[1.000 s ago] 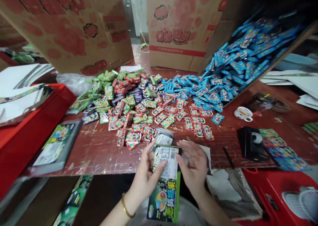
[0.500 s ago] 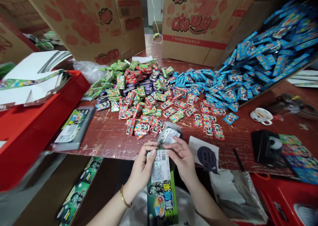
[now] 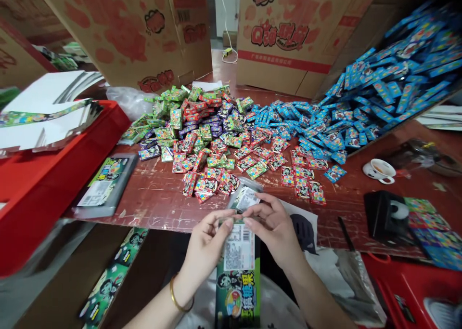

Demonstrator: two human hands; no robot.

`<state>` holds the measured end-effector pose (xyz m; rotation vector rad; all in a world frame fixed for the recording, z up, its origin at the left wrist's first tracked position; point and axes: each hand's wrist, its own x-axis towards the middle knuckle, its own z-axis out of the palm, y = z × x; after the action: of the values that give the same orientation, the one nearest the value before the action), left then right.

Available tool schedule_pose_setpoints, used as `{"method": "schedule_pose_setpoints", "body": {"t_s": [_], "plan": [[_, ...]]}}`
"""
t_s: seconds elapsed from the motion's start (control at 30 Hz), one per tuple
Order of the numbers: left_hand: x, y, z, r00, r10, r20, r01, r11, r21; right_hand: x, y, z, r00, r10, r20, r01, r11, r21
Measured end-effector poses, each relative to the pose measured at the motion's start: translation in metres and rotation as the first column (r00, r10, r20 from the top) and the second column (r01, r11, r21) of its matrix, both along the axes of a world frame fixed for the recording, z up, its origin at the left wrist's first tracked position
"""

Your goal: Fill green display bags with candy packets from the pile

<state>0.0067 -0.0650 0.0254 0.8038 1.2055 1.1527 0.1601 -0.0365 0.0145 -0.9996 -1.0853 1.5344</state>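
Observation:
A flat green-and-black printed candy bag [image 3: 238, 276] with a white label hangs upright in front of my body. At its top edge, my left hand [image 3: 212, 237], with a gold bangle at the wrist, pinches the left corner between thumb and fingers. My right hand [image 3: 272, 223] pinches the same edge on the right, and both thumbs nearly meet there. Just beyond the fingers a similar bag [image 3: 247, 197] lies on the table, partly covered by my right hand. Small red candy packets [image 3: 207, 184] are scattered ahead of both hands.
Blue packets [image 3: 382, 88] spill from a tilted carton at right, beside mixed green and purple packets. A red tray [image 3: 111, 122] holds white card sheets at left, near stacked bags [image 3: 104, 184]. A cup [image 3: 378, 169] and black tape dispenser [image 3: 386, 218] stand at right.
The candy bag has shifted slightly right and turned a little more upright. My right hand has moved right, its fingers lifted and bunched closer at the bag's top edge.

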Motion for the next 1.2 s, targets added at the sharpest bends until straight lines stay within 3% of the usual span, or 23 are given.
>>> {"method": "schedule_pose_setpoints", "body": {"t_s": [0.1,0.2,0.3,0.4,0.47,0.57,0.73,0.83,0.97,1.07,1.13,1.2], "plan": [[0.005,0.001,-0.004,0.997,0.024,-0.075,-0.023,1.000,0.021,0.006,0.012,-0.002,0.997,0.043,-0.070,-0.053,0.989,-0.139],[0.011,-0.002,-0.014,0.977,0.041,-0.210,-0.005,0.986,0.168,0.011,0.012,-0.012,0.997,0.028,-0.072,-0.041,0.982,-0.185],[0.016,-0.006,-0.025,0.975,0.030,-0.219,0.018,0.976,0.216,0.010,0.000,-0.022,0.998,-0.047,0.043,0.051,0.996,-0.077],[0.020,-0.004,-0.032,0.991,-0.024,-0.135,0.043,0.989,0.139,0.008,-0.009,-0.026,0.979,-0.135,0.150,0.122,0.988,0.093],[0.020,0.000,-0.033,0.993,-0.061,-0.105,0.071,0.993,0.094,0.011,-0.004,-0.025,0.968,-0.136,0.211,0.111,0.985,0.130],[0.020,0.004,-0.033,0.988,-0.097,-0.118,0.105,0.992,0.070,0.019,0.018,-0.015,0.943,-0.068,0.326,0.014,0.986,0.165],[0.021,0.006,-0.032,0.973,-0.061,-0.222,0.089,0.989,0.117,0.024,0.045,0.008,0.892,0.236,0.385,-0.286,0.955,0.075],[0.021,0.007,-0.030,0.957,-0.052,-0.284,0.092,0.987,0.131,0.020,0.047,0.014,0.860,0.293,0.417,-0.328,0.944,0.014],[0.022,0.008,-0.027,0.939,-0.063,-0.338,0.119,0.982,0.148,0.017,0.047,0.009,0.835,0.312,0.454,-0.345,0.939,-0.012],[0.025,0.007,-0.027,0.946,-0.030,-0.322,0.094,0.978,0.184,0.016,0.047,-0.001,0.902,0.359,0.238,-0.325,0.930,-0.173],[0.027,0.006,-0.029,0.967,-0.011,-0.256,0.064,0.978,0.197,0.014,0.047,-0.008,0.930,0.361,-0.066,-0.359,0.858,-0.368],[0.027,0.009,-0.032,0.980,-0.013,-0.200,0.054,0.978,0.200,0.012,0.048,-0.017,0.898,0.319,-0.302,-0.433,0.764,-0.479]]}}
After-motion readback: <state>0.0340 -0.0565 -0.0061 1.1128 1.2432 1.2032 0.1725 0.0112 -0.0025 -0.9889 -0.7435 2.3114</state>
